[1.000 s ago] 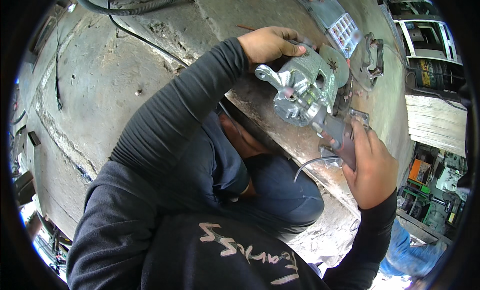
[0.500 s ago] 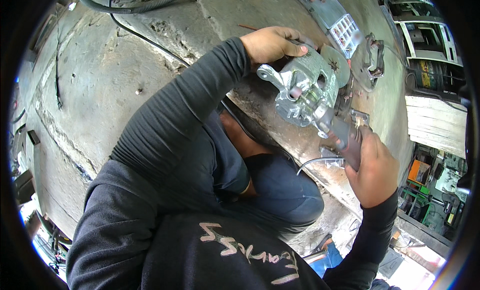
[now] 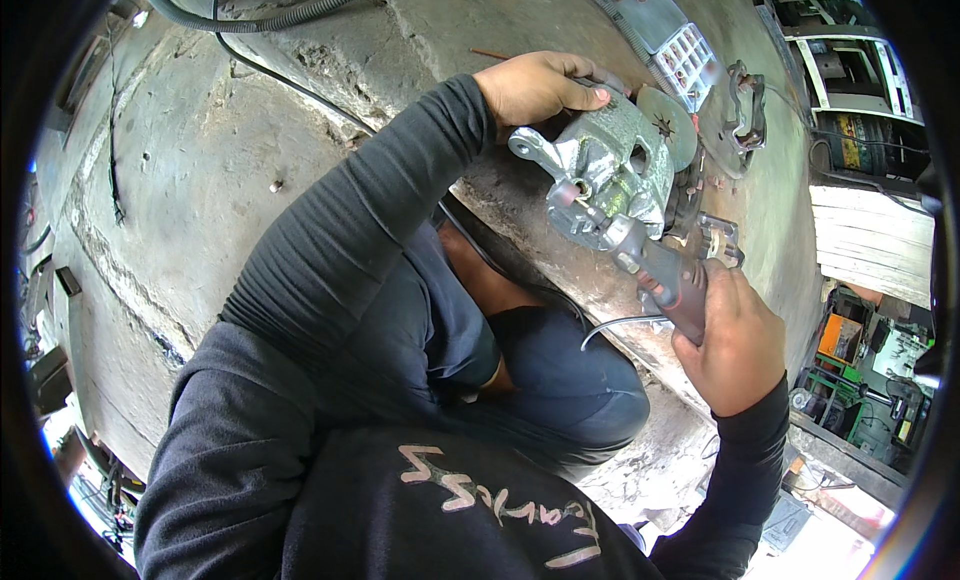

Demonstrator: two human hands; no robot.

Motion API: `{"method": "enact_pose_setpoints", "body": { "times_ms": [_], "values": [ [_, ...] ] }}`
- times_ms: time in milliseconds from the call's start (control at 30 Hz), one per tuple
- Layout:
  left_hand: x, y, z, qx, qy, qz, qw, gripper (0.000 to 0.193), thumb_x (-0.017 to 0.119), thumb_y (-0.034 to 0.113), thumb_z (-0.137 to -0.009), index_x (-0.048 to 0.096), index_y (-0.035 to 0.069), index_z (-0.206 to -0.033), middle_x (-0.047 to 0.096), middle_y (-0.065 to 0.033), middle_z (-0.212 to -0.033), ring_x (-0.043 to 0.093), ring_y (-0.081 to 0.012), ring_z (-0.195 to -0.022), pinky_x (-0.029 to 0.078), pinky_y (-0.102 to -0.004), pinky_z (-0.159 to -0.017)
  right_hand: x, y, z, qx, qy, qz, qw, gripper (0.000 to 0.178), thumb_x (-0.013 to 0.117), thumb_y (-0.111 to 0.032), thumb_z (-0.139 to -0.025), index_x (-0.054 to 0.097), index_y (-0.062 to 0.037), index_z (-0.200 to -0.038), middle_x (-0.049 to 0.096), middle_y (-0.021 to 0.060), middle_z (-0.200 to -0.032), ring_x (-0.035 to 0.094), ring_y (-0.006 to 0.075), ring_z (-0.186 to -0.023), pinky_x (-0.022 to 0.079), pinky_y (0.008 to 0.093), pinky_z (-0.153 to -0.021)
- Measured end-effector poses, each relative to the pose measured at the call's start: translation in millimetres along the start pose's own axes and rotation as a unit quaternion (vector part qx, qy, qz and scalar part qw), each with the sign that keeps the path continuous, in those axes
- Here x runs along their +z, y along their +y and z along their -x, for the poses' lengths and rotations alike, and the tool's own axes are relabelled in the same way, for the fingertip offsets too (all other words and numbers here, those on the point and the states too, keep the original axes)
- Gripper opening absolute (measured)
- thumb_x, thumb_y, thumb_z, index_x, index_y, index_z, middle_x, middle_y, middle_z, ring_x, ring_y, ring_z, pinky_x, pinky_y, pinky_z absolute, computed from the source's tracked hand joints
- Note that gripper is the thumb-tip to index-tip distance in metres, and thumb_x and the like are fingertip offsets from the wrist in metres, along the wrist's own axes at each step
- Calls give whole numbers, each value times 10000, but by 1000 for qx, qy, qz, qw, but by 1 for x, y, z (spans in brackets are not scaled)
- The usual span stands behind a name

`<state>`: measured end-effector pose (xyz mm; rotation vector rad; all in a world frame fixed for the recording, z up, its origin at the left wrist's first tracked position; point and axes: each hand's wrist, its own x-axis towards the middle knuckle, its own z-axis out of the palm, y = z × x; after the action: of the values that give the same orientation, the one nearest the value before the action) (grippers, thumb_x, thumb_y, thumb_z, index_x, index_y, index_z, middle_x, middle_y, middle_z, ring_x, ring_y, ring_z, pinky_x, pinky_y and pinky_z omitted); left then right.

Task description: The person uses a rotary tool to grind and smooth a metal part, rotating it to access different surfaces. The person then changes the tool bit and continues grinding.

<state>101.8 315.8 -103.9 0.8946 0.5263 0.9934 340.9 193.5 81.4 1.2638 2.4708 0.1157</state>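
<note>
A silver metal brake caliper [image 3: 617,155] lies on the concrete in front of me. My left hand [image 3: 540,90] grips its far left edge, the thumb on top and the other fingers partly hidden behind it. My right hand [image 3: 735,340] is wrapped round a dark, round-bodied die grinder [image 3: 672,282] with a metal nose. The grinder's nose points up and left at the caliper's near side, by a round boss. Whether its tip touches the metal I cannot tell.
A round disc [image 3: 668,128] lies just right of the caliper. Beyond are a clear plastic parts box [image 3: 683,65] and a metal bracket [image 3: 745,105]. A small metal part [image 3: 718,238] lies near my right hand. A black cable [image 3: 290,78] and a ribbed hose [image 3: 270,22] cross the floor.
My right hand and the die grinder have shifted a little left, and the tool's nose now sits lower on the caliper's near side. My left hand keeps its grip.
</note>
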Motion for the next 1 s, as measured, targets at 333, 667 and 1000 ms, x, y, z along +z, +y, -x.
{"method": "enact_pose_setpoints", "body": {
  "times_ms": [333, 667, 1000],
  "values": [
    [2, 2, 1, -6, 8, -15, 1000, 363, 576, 160, -1000, 536, -23, -1310, 667, -95, -1131, 658, -149, -984, 541, -286, -873, 0, 3, 3, 15, 5, 4, 1000, 713, 805, -132, -650, 493, 15, -1275, 600, 173, -1049, 639, 350, -920, 539, 420, -730],
    [1, 3, 2, -5, 10, -12, 1000, 371, 585, 169, -997, 542, -29, -1308, 665, -96, -1135, 657, -150, -986, 538, -279, -873, 3, 4, 7, 24, 7, -1, 1000, 690, 792, -126, -654, 499, 11, -1264, 600, 171, -1040, 640, 357, -914, 536, 421, -725],
    [0, 2, 2, 6, 1, -5, 1000, 393, 588, 168, -997, 531, -34, -1329, 665, -103, -1143, 661, -146, -997, 536, -269, -881, 12, 9, 20, 37, 19, -23, 999, 697, 800, -115, -639, 507, 12, -1258, 601, 171, -1039, 638, 361, -902, 531, 424, -720]
  ]
}}
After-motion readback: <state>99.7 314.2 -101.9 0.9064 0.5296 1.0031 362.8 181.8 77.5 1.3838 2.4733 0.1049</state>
